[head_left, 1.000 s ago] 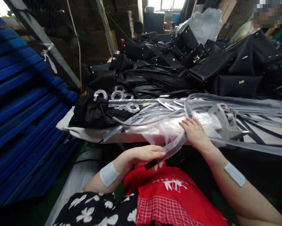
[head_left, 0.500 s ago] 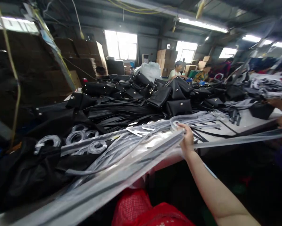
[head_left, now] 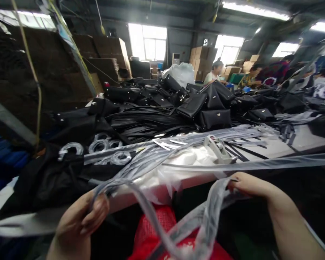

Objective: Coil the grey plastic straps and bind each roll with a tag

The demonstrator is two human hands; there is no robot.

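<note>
A long black strap in a clear plastic sleeve [head_left: 212, 213] hangs in a loop between my two hands, in front of the red clothing at my lap. My left hand [head_left: 90, 213], at the lower left, is closed round one part of it. On the right, the fingers of my right hand [head_left: 239, 184] are pinched on another part. Beyond my right hand, a second sleeved strip [head_left: 281, 160] stretches off to the right edge. Behind it on the table stands a small pale grey device [head_left: 219, 150]. More sleeved straps [head_left: 151, 159] lie along the table, with white paper slips [head_left: 167, 144] on top.
Black bags [head_left: 215, 119] are heaped across the table behind bare black straps [head_left: 146, 121]. Coiled clear-wrapped straps [head_left: 71, 151] rest on black material at the left. A slanted post [head_left: 72, 47] rises at the left. Several people sit beyond the heap, near stacked cartons [head_left: 202, 59].
My right hand has come down and nearer to me. My left hand has come into view. The sleeved strap that ran taut to the lower left is now slack and looped.
</note>
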